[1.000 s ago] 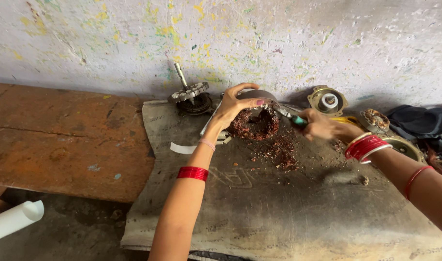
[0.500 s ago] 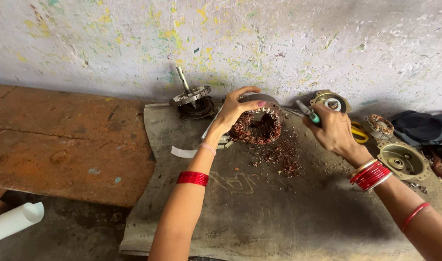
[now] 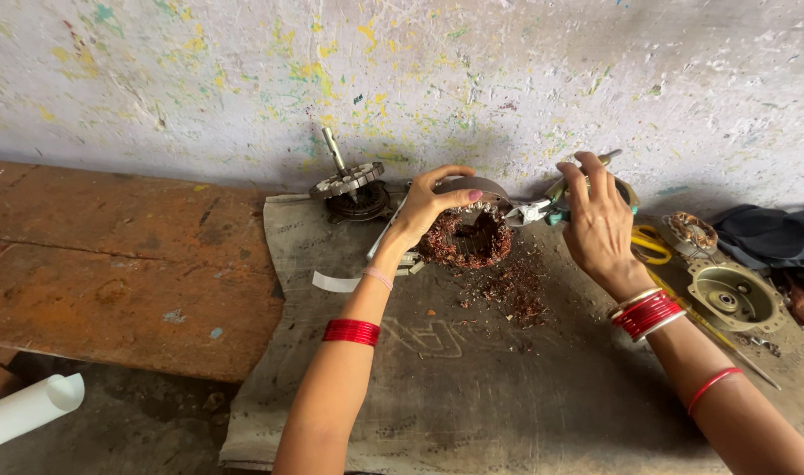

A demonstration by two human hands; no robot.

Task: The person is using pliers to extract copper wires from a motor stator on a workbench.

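Right hand (image 3: pixel 600 224) lifted from copper-filled stator (image 3: pixel 466 233)

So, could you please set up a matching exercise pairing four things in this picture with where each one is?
Things:
1. motor stator
2. pliers
3. rotor with shaft
4. white paper roll

Places:
a. bottom left, on the floor
b. by the wall, left of the left hand
c. gripped in the right hand
d. under the left hand, on the mat

Pairs: 1-d, 2-c, 3-b, 4-a
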